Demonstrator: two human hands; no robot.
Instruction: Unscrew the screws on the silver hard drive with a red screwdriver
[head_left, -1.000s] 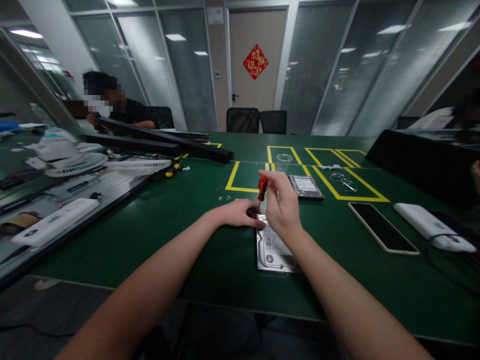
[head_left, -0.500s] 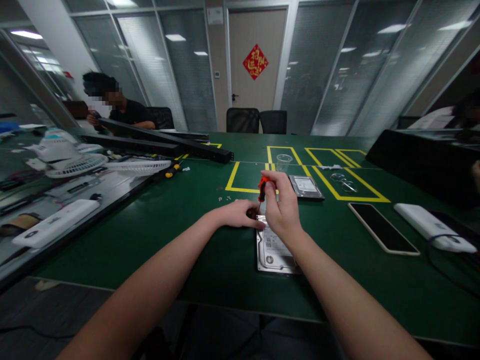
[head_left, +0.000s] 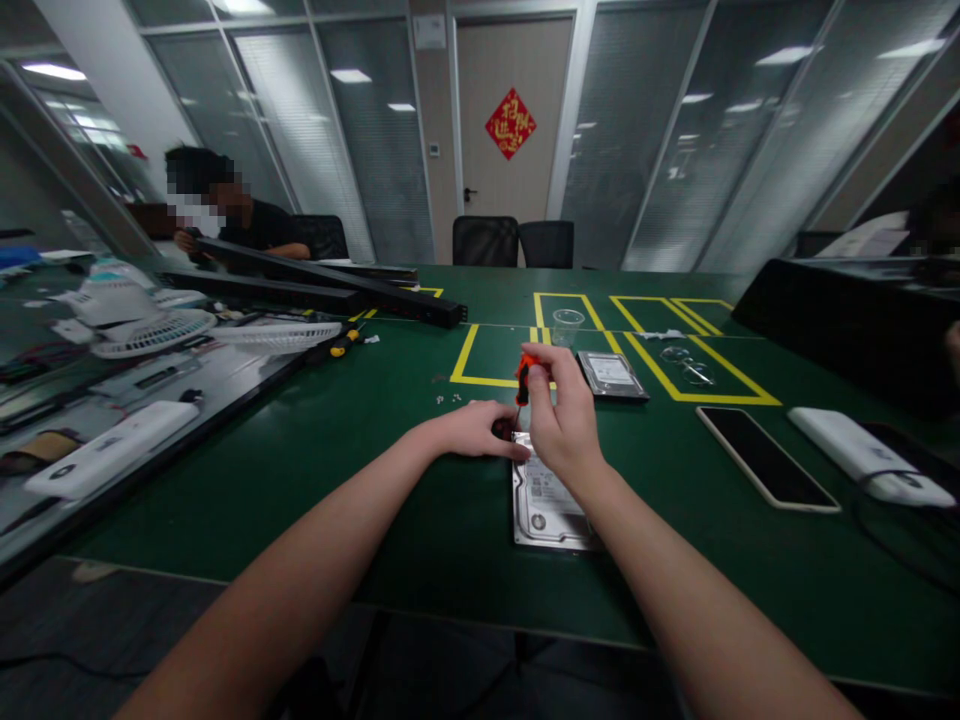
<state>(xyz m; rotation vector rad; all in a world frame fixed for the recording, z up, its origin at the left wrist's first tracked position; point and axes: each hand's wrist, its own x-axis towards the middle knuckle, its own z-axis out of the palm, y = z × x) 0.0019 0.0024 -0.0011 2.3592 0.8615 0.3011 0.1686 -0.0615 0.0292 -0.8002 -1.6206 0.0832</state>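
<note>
A silver hard drive lies flat on the green table in front of me. My right hand is closed round a small orange-handled screwdriver, held upright with its tip at the drive's far left corner. My left hand rests on the table against that same corner, fingers curled beside the screwdriver tip; what they pinch, if anything, is hidden.
A second hard drive, a clear plastic cup and yellow tape boxes lie beyond. A phone and white power bank sit right. Long black bars, fan parts and a seated person are left.
My right hand has turned slightly on the screwdriver and its handle has dipped a little. The left hand and the drive have stayed where they were.
</note>
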